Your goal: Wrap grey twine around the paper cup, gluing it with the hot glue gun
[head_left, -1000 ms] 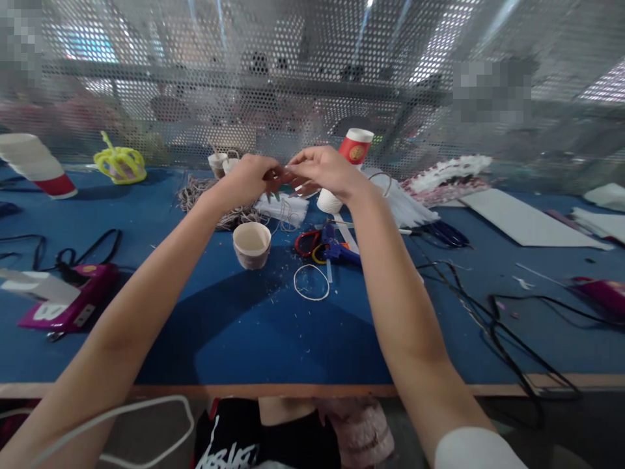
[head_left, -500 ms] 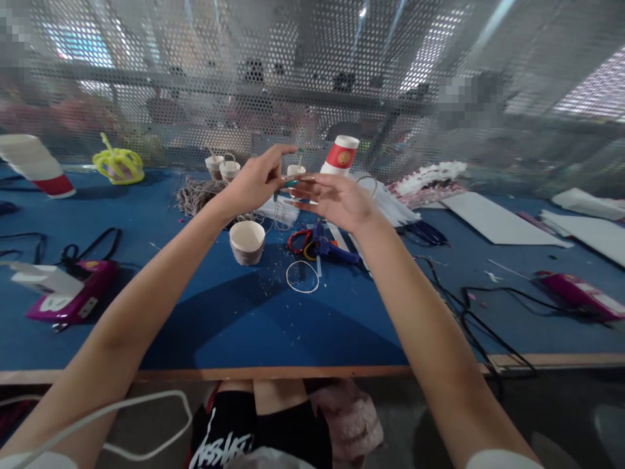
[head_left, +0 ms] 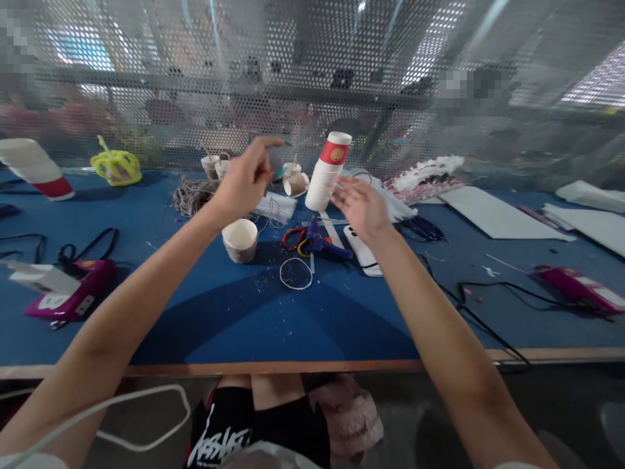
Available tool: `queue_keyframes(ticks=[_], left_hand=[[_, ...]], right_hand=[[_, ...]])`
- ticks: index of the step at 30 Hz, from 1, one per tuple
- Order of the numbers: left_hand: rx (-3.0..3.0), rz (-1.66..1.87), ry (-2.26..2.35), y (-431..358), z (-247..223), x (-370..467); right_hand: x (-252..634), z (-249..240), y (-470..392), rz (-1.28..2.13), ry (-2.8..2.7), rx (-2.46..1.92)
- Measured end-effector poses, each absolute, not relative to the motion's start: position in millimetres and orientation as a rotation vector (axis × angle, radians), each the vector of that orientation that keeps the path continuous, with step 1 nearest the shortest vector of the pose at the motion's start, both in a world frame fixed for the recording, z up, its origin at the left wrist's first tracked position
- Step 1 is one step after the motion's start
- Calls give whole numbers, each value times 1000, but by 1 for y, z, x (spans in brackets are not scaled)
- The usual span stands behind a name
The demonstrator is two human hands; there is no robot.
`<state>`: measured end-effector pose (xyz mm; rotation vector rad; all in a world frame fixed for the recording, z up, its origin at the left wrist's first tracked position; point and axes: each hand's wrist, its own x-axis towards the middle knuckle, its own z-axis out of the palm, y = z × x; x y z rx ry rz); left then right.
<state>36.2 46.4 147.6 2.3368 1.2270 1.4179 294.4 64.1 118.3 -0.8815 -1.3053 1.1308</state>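
The left hand [head_left: 244, 180] is half open above the table [head_left: 234, 332], index finger stretched out to the right, thumb well apart below it; nothing shows between them. Teal shows at its fingertips. The right hand [head_left: 364, 207], somewhat blurred, is loosely open, fingers spread and pointing left; it has hold of nothing visible.

The cup [head_left: 241, 249] is on the table just in front of the left hand, left of the middle. It stands upright, mouth up, its axis near vertical; its sides are grey-brown, its inside pale. The stack [head_left: 319, 187] stands beyond the right fingertips, its long axis rising with a slight lean to the right. Whether those fingers touch it I cannot tell. The top cup of the stack, upside down, has a red band [head_left: 328, 151] with a round gold emblem [head_left: 336, 154], too small to read.

A brown cup [head_left: 294, 186] lies on its side left of the stack, its axis roughly left to right, white rim to the right. Nearer, the blue glue gun [head_left: 328, 247] lies lengthwise from upper left to lower right. The black shorts [head_left: 297, 433] bear large white lettering [head_left: 217, 438], too warped to read.
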Motion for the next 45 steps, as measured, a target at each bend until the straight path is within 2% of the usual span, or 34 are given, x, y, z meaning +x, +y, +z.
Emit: queue_keyframes(ticks=[3,9,18,22,29,32,38,45], left_hand=[[2259,1398,1310,51,158,10],[2353,945,1695,67,154,-19],[2494,822,1637,79,131,3],[2529,960,1482,77,125,14],[2713,799,1148,48,130,47],[2732,909,1159,44,130,53],[2373,1162,1340,52,130,51],[1910,916,1237,50,141,43]], right_hand=[[320,103,77,1209,-1067,-918],[315,98,68,1619,-936,-686],[267,89,41,1997,-985,-521],[252,84,35,1995,-1024,-553],[244,85,24,1951,-956,-635],[243,87,17,1957,-950,-687],[237,81,8,1956,-1174,-679],[242,81,14,1847,-1344,-637]])
